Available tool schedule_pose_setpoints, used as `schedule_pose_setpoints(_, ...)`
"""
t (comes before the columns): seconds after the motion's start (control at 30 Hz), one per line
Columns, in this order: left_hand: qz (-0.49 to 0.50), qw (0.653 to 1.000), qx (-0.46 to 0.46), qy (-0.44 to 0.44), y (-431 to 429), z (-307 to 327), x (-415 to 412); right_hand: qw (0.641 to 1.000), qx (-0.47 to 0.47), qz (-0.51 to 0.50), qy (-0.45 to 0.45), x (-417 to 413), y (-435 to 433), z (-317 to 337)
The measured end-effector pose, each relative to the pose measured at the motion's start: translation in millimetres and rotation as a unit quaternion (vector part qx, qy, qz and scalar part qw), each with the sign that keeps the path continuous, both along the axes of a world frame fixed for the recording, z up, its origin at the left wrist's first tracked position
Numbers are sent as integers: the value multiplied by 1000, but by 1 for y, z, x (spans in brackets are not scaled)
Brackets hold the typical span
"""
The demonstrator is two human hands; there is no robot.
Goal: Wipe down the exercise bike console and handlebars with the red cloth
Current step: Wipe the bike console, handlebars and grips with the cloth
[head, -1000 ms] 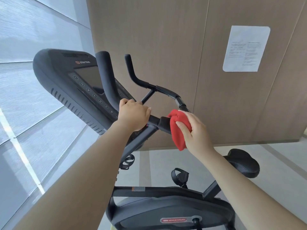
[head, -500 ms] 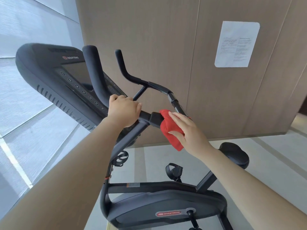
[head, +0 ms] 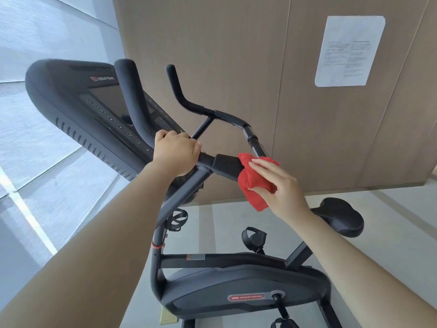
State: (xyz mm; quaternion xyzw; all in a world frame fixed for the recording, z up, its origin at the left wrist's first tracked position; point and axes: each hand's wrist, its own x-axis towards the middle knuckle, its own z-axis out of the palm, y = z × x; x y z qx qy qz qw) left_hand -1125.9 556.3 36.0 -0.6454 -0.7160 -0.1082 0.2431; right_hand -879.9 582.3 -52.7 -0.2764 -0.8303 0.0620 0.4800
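The person stands at the front of the exercise bike (head: pixel 236 287), both bare arms stretched out over it. The left hand (head: pixel 176 153) is wrapped round the handlebars (head: pixel 225 164) just below where a padded horn rises in front of the console (head: pixel 71 102) — its fingers (head: pixel 165 134) are curled tight over the black bar, knuckles up. A little further along the same bar, the right hand (head: pixel 281 185) holds the red cloth (head: pixel 253 183). The cloth is bunched round the bar at the end of the thicker black sleeve, and a loose corner hangs down below the hand. The right fingers (head: pixel 262 165) lie over the top of the cloth and the thumb comes in lower down, so the cloth is pinched between them and pressed against the bar. The two hands are near each other but apart, with the sleeve between them.

The console tilts up to the left, its dark screen and a row of round buttons showing. Lower down are the saddle (head: pixel 340 216), a strapped pedal (head: pixel 254 237) and a bottle cage (head: pixel 177 218) on the upright post. A white printed sheet (head: pixel 350 50) is fixed to the brown panelled wall (head: pixel 212 55) behind.
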Motion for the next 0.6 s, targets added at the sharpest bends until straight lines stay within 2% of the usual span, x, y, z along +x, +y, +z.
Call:
schedule_pose_setpoints(0.13, 6, 1000, -8, -7, 0, 2, 1, 998, -54, 15, 15, 27, 11, -3)
schedule_pose_setpoints(0.23, 11, 1000, -10, -9, 2, 1, 2, 985, -146, 5, 95, 35, 16, 2)
schedule_pose_setpoints(0.3, 14, 1000, -7, -8, 2, 0, 2, 976, -165, 24, 141, 27, 12, 9)
schedule_pose_setpoints(0.47, 14, 1000, -6, 0, 2, 1, 2, 995, -84, 54, 28, 7, 2, 5)
schedule_pose_setpoints(0.6, 13, 1000, -10, -5, 0, 1, 3, 992, -108, 55, 30, 24, 13, 3)
